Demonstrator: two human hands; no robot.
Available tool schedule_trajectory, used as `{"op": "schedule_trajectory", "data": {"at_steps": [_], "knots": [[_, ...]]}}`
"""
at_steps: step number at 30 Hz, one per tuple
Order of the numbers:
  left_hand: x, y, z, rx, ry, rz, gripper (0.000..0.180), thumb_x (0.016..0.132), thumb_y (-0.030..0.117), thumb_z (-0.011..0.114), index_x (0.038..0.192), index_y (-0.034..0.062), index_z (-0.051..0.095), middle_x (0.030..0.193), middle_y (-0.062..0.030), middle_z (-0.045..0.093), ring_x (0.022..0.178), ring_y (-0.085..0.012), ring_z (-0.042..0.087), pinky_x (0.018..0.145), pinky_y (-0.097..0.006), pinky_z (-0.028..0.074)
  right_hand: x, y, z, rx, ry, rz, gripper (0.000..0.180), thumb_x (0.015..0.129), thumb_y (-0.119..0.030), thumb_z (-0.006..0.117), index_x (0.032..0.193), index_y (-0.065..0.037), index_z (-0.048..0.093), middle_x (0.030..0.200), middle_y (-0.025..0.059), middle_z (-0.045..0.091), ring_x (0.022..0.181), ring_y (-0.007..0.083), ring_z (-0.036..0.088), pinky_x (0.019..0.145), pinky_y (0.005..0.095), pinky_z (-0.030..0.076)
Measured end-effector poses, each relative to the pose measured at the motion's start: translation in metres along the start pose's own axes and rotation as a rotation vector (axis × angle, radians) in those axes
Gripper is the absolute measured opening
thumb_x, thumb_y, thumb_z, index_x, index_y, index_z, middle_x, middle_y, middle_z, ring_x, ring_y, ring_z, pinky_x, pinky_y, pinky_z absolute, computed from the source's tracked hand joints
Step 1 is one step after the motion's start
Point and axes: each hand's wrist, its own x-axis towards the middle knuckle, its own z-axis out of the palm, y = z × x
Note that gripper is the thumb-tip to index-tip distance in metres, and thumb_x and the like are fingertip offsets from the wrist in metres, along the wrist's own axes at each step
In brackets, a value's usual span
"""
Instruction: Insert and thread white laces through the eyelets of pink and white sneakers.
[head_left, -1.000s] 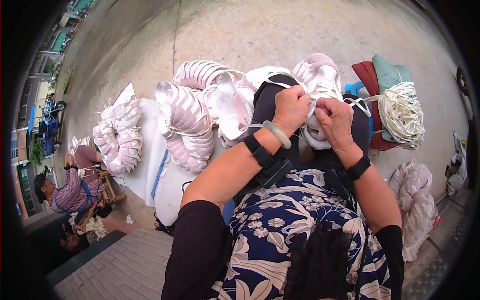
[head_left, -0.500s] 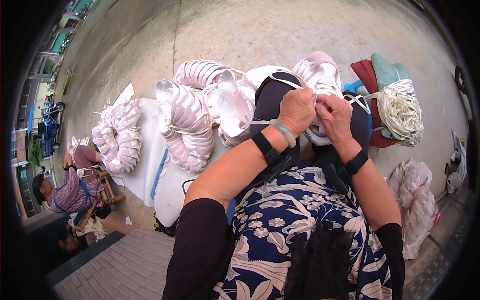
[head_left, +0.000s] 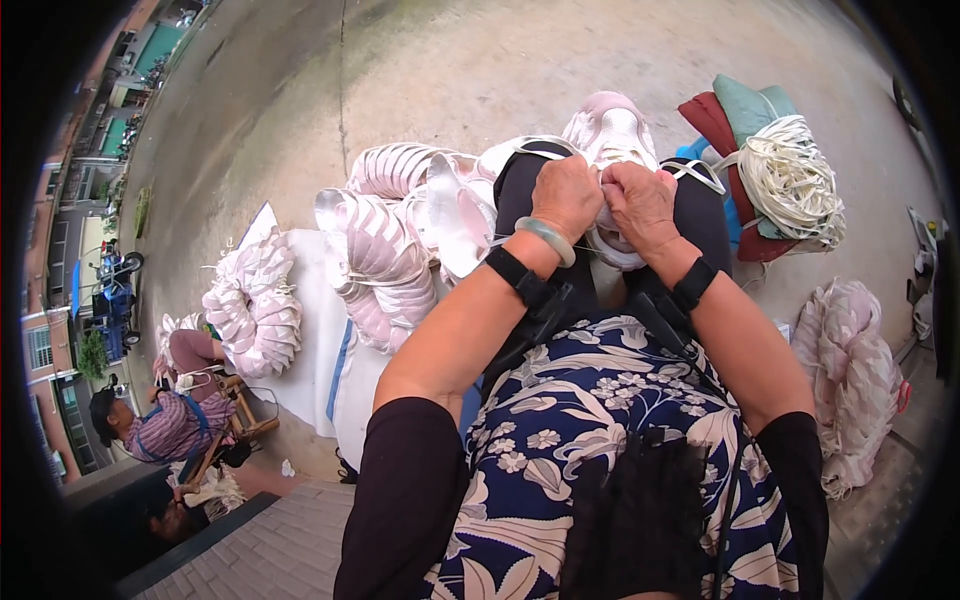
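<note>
A pink and white shoe upper (head_left: pixel 612 132) stands between my knees, its toe pointing away from me. My left hand (head_left: pixel 566 198) is closed at its lacing, fingers bent into a pinch. Close beside it, my right hand (head_left: pixel 641 203) pinches at the same spot, with the fingertips of both hands nearly meeting. They grip a white shoelace, mostly hidden by the fingers. A loop of white lace (head_left: pixel 703 174) lies over my right knee. To the left, a loose shoe upper (head_left: pixel 462 215) leans against curved stacks of nested uppers (head_left: pixel 385 250).
A ring-shaped bundle of uppers (head_left: pixel 253 308) sits farther left on a white sheet (head_left: pixel 314 335). At right, a hank of white laces (head_left: pixel 792 180) rests against green and red cloth (head_left: pixel 752 105). Another bundle (head_left: pixel 850 375) lies lower right. A seated person (head_left: pixel 175 425) works at far left.
Both hands have drawn closer together at the lacing. The view has shifted slightly, so the bundles on the left appear farther right and my hands a little higher and farther left.
</note>
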Motion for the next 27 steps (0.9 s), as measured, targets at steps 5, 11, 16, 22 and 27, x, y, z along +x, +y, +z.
{"op": "schedule_trajectory", "data": {"at_steps": [5, 11, 16, 22, 27], "knots": [[-0.008, 0.007, -0.005, -0.013, -0.03, -0.038, 0.028, 0.081, 0.022, 0.056, 0.073, -0.0037, 0.065, 0.075, -0.026, 0.062, 0.076, -0.0421, 0.061, 0.071, -0.047, 0.049, -0.004, -0.003, -0.011, -0.108, 0.003, -0.078, 0.011, 0.08, -0.016, 0.052, 0.078, -0.01, 0.061, 0.081, 0.0094, 0.063, 0.085, 0.0268, 0.06, 0.083, 0.0492, 0.034], [-0.012, -0.007, -0.002, -0.011, -0.02, 0.072, 0.027, 0.082, 0.018, 0.055, 0.064, -0.0018, 0.061, 0.06, -0.0208, 0.059, 0.051, -0.0324, 0.06, 0.056, -0.04, 0.05, -0.04, 0.015, -0.058, -0.098, 0.099, -0.244, 0.006, 0.077, -0.012, 0.054, 0.073, -0.01, 0.057, 0.072, 0.0065, 0.059, 0.074, 0.0258, 0.057, 0.084, 0.045, 0.036], [-0.023, -0.021, -0.013, -0.315, 0.078, -0.047, 0.023, 0.086, 0.011, 0.056, 0.07, -0.0048, 0.056, 0.053, -0.0074, 0.057, 0.041, -0.0139, 0.056, 0.037, -0.029, 0.043, -0.097, 0.098, -0.13, 0.036, 0.076, -0.104, 0.008, 0.079, -0.011, 0.057, 0.073, -0.007, 0.054, 0.068, 0.0046, 0.052, 0.066, 0.0217, 0.051, 0.077, 0.0361, 0.039], [-0.004, 0.002, -0.035, -0.49, -0.038, -0.303, 0.038, 0.086, 0.014, 0.058, 0.113, -0.0075, 0.043, 0.06, -0.0094, 0.058, 0.041, -0.0149, 0.056, 0.036, -0.028, 0.043, -0.143, 0.133, -0.136, 0.328, 0.033, 0.347, 0.004, 0.076, -0.005, 0.058, 0.074, -0.003, 0.055, 0.066, 0.0055, 0.049, 0.064, 0.0197, 0.047, 0.059, 0.0307, 0.036], [0.013, 0.002, -0.038, -0.356, -0.15, -0.332, 0.032, 0.083, 0.016, 0.059, 0.102, -0.0081, 0.053, 0.061, -0.0089, 0.058, 0.041, -0.0141, 0.056, 0.036, -0.026, 0.042, -0.105, 0.105, -0.115, -0.041, 0.044, 0.092, 0.015, 0.073, -0.011, 0.063, 0.086, -0.004, 0.059, 0.082, 0.0076, 0.056, 0.081, 0.0248, 0.053, 0.079, 0.0371, 0.038]]}}
